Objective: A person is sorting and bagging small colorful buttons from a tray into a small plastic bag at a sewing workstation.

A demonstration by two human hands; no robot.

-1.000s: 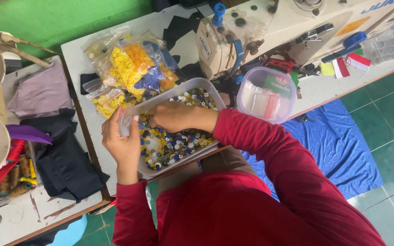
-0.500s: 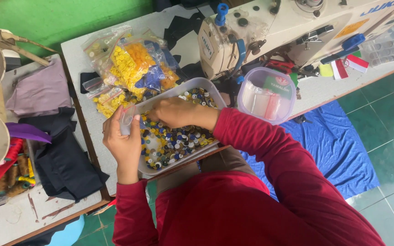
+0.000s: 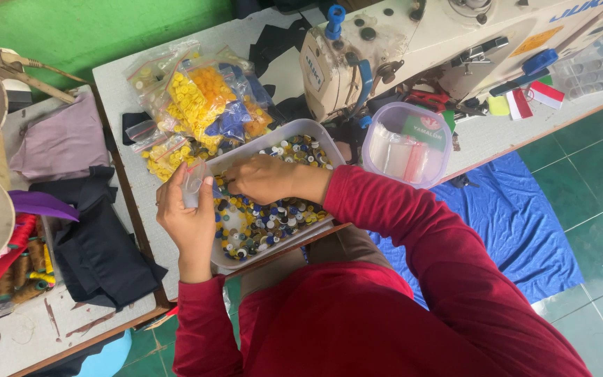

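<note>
A shallow grey tray [image 3: 278,135] full of mixed coloured buttons [image 3: 273,216] lies on the white table in front of me. My left hand [image 3: 184,213] holds a small clear plastic bag [image 3: 194,183] upright over the tray's left rim. My right hand [image 3: 263,178] reaches across the tray with its fingers bunched at the bag's mouth; whether they pinch a button is hidden. Both arms wear red sleeves.
Clear bags of yellow, orange and blue buttons [image 3: 200,105] are piled behind the tray. A white sewing machine [image 3: 413,42] stands at the back right, a round clear container [image 3: 407,143] beside it. Dark and mauve fabric [image 3: 78,209] lies at left. Blue cloth [image 3: 497,216] covers the floor.
My right hand has shifted slightly left toward the bag's mouth. My left hand still holds the bag in about the same place.
</note>
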